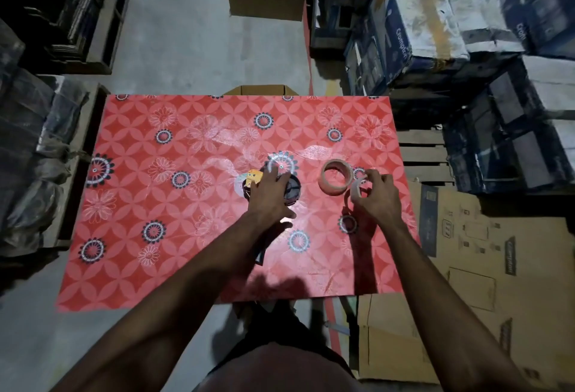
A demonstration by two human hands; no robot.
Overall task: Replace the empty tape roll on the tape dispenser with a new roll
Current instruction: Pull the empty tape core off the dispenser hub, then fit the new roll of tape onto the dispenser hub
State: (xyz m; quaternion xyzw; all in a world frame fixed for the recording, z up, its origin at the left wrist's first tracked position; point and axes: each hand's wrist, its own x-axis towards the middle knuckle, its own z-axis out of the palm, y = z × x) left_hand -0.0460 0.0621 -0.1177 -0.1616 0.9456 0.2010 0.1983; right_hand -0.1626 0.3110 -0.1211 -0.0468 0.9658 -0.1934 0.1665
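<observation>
A red table [130,205] covered in a floral-patterned cloth stands among stacked cardboard boxes [466,267]. On it, near the middle, lies a black hand-held tape dispenser [291,187] with a yellow front part, pinned under the spread left hand [269,194]. Just to its right stands a full roll of tan packing tape [335,177], untouched on the cloth. Beside that roll, the right hand [378,197] pinches a thin, pale, empty tape ring [356,189] between its fingers.
</observation>
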